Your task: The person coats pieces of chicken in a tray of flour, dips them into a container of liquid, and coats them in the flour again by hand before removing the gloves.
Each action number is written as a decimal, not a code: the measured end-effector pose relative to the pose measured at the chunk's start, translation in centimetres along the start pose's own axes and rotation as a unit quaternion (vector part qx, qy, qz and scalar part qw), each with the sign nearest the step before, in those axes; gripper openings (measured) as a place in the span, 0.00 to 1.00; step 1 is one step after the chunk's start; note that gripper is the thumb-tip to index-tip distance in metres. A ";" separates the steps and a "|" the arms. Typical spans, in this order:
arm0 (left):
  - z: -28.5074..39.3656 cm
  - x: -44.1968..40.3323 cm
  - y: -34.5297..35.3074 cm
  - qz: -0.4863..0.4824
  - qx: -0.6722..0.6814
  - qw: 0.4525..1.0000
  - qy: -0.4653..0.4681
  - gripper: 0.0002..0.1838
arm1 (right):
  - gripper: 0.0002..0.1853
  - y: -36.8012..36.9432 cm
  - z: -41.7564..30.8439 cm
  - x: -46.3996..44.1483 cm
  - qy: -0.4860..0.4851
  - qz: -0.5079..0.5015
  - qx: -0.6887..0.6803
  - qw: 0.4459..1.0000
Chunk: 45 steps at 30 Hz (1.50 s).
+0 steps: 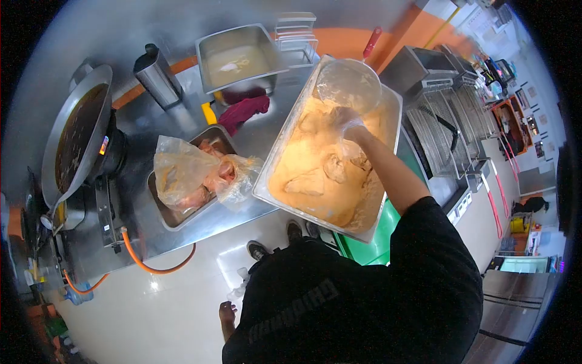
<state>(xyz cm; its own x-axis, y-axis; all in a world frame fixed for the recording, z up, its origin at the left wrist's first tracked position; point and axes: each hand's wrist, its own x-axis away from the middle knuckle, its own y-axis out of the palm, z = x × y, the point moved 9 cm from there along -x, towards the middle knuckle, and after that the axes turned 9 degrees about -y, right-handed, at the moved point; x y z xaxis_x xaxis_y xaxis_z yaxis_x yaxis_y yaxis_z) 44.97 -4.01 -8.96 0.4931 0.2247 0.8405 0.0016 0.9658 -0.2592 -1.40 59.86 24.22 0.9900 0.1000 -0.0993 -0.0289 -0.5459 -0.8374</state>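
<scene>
My right hand [345, 119], in what looks like a thin clear glove, is over the far part of a large white tub [280, 136] of orange-tinted flour [291, 155]. Its fingers are curled down at the flour, and what they hold is hidden. Flour-coated pieces of meat [333, 168] lie nearer me in the tub. Just beyond the hand, a round mesh strainer [350, 85] with a red handle rests across the tub's far corner. Down by my side hangs my left hand [227, 312], with nothing in its loosely bent fingers.
On the steel counter, a metal pan [159, 206] holds raw meat in a plastic bag [182, 167]. Behind it are a maroon cloth [245, 114] and a steel basin [242, 79] with cloudy liquid. A wok [79, 139] of dark oil stands left; fryer baskets [433, 130] are right.
</scene>
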 end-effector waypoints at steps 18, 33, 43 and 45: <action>-3.1 -1.0 -0.2 -0.040 0.050 0.998 0.008 0.16 | 0.20 3.3 3.4 -1.9 -0.038 -0.165 0.254 0.952; -6.0 -3.1 0.8 0.014 -0.172 0.984 0.043 0.17 | 0.14 7.6 1.1 3.3 -0.095 -0.256 0.082 0.958; -1.2 -1.2 0.8 0.003 -0.079 0.996 -0.038 0.15 | 0.15 2.6 8.3 8.2 0.094 -0.427 0.180 0.881; 0.2 -0.4 0.8 0.006 -0.095 0.995 -0.027 0.15 | 0.15 4.1 8.8 8.7 0.097 -0.441 0.146 0.880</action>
<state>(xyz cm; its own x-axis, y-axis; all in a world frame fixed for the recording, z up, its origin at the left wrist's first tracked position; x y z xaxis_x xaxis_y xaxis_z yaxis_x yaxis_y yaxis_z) 44.63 -3.31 -9.42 0.4461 0.2481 0.8599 0.1626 0.9224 -0.3504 5.92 65.78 15.20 0.6490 0.2190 0.7286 0.7567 -0.0865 -0.6481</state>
